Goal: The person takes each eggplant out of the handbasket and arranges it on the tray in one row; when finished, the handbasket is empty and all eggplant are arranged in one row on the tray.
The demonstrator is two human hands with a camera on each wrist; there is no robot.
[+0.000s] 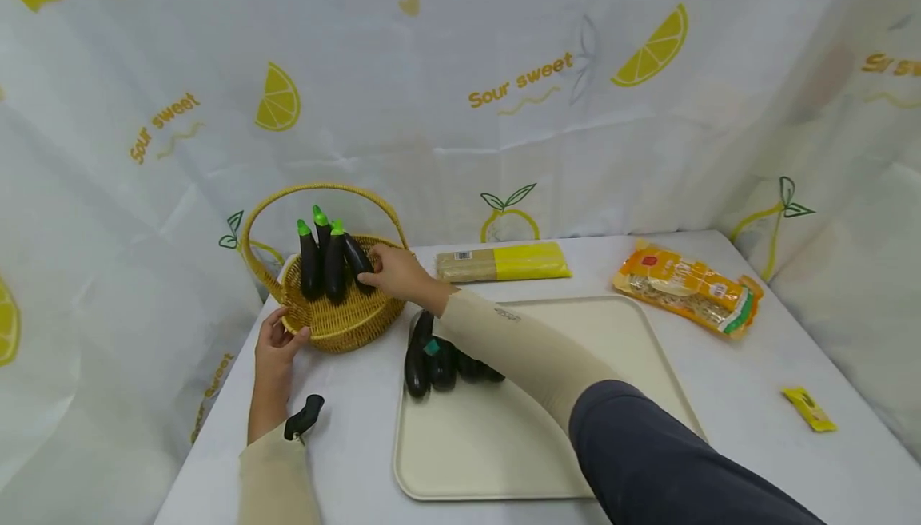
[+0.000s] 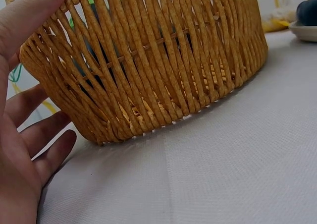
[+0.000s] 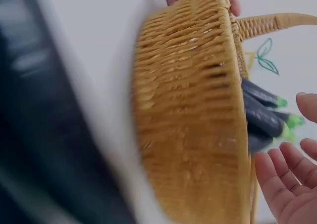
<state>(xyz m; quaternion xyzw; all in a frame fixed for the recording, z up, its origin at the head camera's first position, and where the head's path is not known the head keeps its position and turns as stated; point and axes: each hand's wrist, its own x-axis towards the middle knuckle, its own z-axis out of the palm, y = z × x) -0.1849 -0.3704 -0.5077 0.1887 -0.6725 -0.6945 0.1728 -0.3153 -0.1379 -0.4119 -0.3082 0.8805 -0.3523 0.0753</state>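
Observation:
A wicker basket [image 1: 352, 339] with a tall handle stands at the table's back left. Several dark eggplants [image 1: 334, 269] with green stem ends lean inside it. My left hand [image 1: 276, 353] holds the near-left rim; the left wrist view has its thumb over the rim and its other fingers beside the wicker wall [image 2: 148, 65]. Over the basket's right side, my right hand [image 1: 400, 271] is at the rightmost eggplant [image 1: 357, 260]. From the right wrist, that hand's fingers [image 3: 292, 159] look loosely extended, thumb apart, with the eggplants [image 3: 260, 115] just beyond the fingertips.
Several more eggplants [image 1: 417, 361] lie at the left of a cream tray [image 1: 496, 461], partly under my right forearm. Behind the tray is a yellow-ended noodle pack [image 1: 504, 262]. An orange food bag [image 1: 687, 289] and a small yellow packet [image 1: 809, 409] lie to the right.

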